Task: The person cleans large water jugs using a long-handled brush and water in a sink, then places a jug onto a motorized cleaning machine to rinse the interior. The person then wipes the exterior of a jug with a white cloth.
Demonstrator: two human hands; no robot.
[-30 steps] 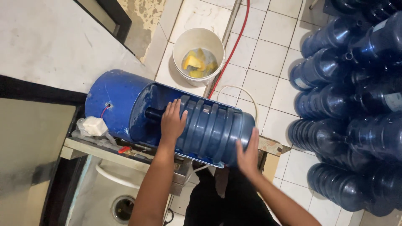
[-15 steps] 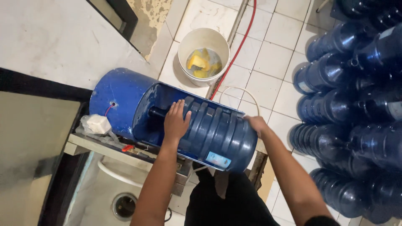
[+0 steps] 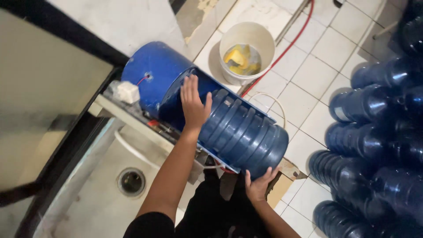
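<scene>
Left hand (image 3: 194,103) flat with fingers spread on the ribbed blue water jug (image 3: 240,132) lying in the blue drum (image 3: 152,75), right hand (image 3: 259,185) cupping its base; steady, level pressure suits best.

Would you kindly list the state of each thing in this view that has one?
Large blue water jug: lying on its side, partly inside the blue drum.
Blue drum: on its side, open toward the jug.
Left hand: flat on the jug's upper side.
Right hand: pressed against the jug's base.
White bucket: upright, yellow items inside.
Blue jugs: stacked on their sides.
</scene>
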